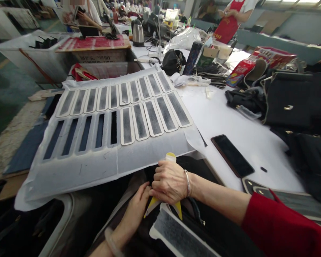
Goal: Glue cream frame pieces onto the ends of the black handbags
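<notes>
My right hand (169,182) is closed in a fist around a yellow and white object (171,157). Its rounded yellow top sticks out above the fist, and two pointed yellow ends spread below; the middle is hidden by my fingers. Beside it, my left hand (135,205) has its fingers stretched forward, the tips close against the right hand. Below both hands a dark grey strip with a white border (180,232) lies over my lap, partly cut off by the frame. A white sheet (91,171) in front of me carries rows of similar grey strips (127,125) and several dark slots.
A phone (232,155) lies on the white table (216,110) to the right, near black bags (289,96). Behind stand a kettle (138,34), a red snack bag (240,71) and a white bin (40,57). Two people are farther back.
</notes>
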A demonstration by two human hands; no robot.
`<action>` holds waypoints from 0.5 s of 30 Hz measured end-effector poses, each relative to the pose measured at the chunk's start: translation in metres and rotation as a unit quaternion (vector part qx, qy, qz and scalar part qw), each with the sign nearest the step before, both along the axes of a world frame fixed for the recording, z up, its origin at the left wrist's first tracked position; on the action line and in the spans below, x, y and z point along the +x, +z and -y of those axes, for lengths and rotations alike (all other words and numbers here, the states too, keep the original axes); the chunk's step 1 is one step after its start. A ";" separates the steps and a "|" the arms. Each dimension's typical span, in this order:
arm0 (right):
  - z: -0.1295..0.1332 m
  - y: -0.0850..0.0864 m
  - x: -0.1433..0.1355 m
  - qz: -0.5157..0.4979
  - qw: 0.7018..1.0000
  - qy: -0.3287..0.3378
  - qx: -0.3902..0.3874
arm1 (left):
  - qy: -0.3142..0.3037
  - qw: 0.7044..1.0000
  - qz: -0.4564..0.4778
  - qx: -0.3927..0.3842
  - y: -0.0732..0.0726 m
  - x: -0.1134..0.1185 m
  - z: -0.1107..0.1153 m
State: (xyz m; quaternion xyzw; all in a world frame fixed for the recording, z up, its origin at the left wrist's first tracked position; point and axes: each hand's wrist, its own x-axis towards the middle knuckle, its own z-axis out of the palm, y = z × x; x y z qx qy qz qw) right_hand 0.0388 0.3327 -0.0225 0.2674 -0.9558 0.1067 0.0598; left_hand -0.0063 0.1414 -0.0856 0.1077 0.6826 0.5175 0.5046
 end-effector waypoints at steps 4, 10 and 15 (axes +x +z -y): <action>0.000 0.001 0.001 -0.013 1.000 -0.012 0.000 | -0.097 0.992 -0.072 0.045 0.046 -0.004 0.011; 0.001 0.001 0.005 -0.016 1.000 -0.015 0.002 | -0.206 0.958 -0.194 0.037 0.065 0.004 0.012; 0.002 0.004 0.008 -0.022 0.999 -0.022 0.017 | -0.229 0.948 -0.220 0.020 0.068 0.002 0.010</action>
